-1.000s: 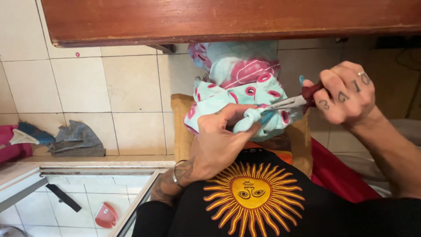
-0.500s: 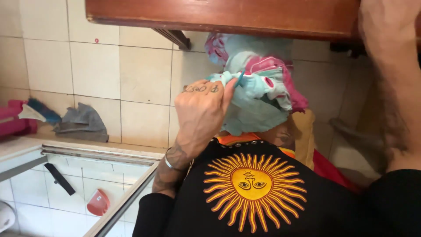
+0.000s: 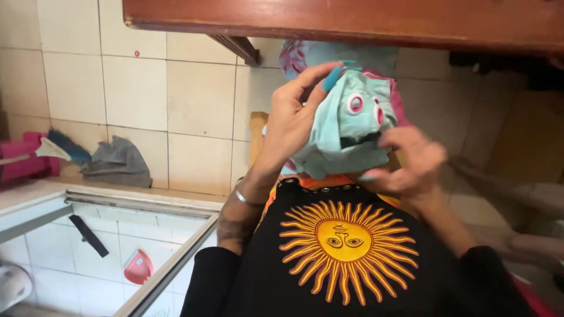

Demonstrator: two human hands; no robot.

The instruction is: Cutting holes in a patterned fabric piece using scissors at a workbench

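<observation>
a: since a moment ago the right hand [image 3: 411,161] has come back down from the top corner and now meets the teal cloth [image 3: 346,126], while the left hand [image 3: 296,120] has shifted to the cloth's left side.

b: going left to right, what's there?

a: pink rags [image 3: 26,161] and a grey rag [image 3: 114,161] on the ledge by the tiled wall [image 3: 135,88], a tiled basin [image 3: 88,246] below with a pink scoop [image 3: 138,267] in it, then the two hands.

b: are they gripping?

a: left fingers are spread and curled round the cloth's edge, pinching it; right hand is blurred, fingers closed on the lower fold, i think.

b: and the cloth?

a: wrapped as a bundle under the wooden shelf [image 3: 352,20], above a black shirt with an orange sun [image 3: 346,240].

b: advice?

a: i'd keep the left pinch firm and pull each fold evenly, so the wrap doesn't slip loose.
</observation>
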